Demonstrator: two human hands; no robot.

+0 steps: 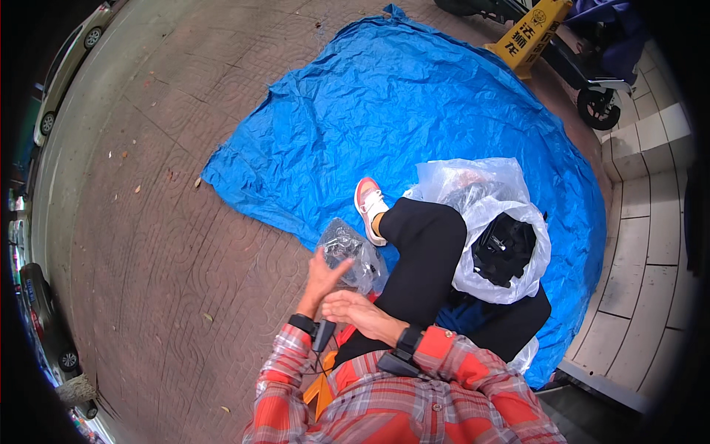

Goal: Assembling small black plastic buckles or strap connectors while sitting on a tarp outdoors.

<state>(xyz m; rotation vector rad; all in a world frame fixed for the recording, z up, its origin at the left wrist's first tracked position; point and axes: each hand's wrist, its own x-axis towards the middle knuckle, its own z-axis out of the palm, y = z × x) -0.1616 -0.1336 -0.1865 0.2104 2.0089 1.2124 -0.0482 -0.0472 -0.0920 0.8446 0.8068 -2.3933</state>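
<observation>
My left hand (323, 280) is raised in front of me with thumb and fingers apart, nothing visible in it. It overlaps the near side of a clear plastic bag (362, 263); I cannot tell whether they touch. Across the left wrist reaches my right hand (362, 314), its fingers stretched out and close together, fingertips beside the base of the left hand. Both wrists wear black straps with small black devices (323, 335). Right of my bent knee, a white plastic bag (541, 248) stands open, full of black pieces (504, 250).
A crumpled blue tarp (414, 96) covers paving under my foot (370, 207). Another translucent bag (503, 176) lies behind the white one. A yellow sign (529, 37) and a scooter (595, 103) stand at the far right, near a tiled step (643, 296). Parked cars line the left.
</observation>
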